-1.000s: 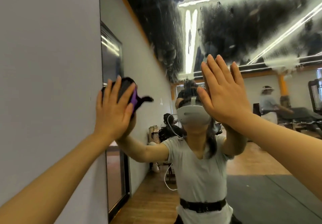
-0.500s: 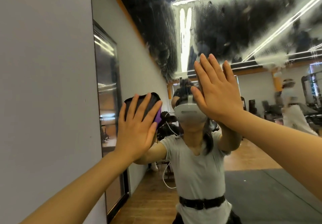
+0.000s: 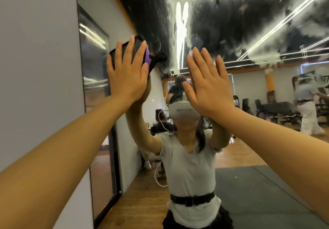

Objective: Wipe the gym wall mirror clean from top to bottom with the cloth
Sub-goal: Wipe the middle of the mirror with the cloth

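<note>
The wall mirror [image 3: 231,32] fills the view ahead, its upper part streaked with white smears. My left hand [image 3: 127,70] presses a black and purple cloth [image 3: 151,59] flat against the glass near the mirror's left edge, fingers straight. My right hand [image 3: 207,84] lies flat on the glass at the centre, fingers straight and together, holding nothing. My own reflection shows below both hands.
A grey wall [image 3: 35,68] stands to the left of the mirror. The reflection shows a wooden floor, a dark mat [image 3: 267,193], gym equipment and another person [image 3: 308,107] at the right.
My left hand has slid the cloth upward on the glass from about half a second ago. My right hand stays flat on the mirror in much the same place.
</note>
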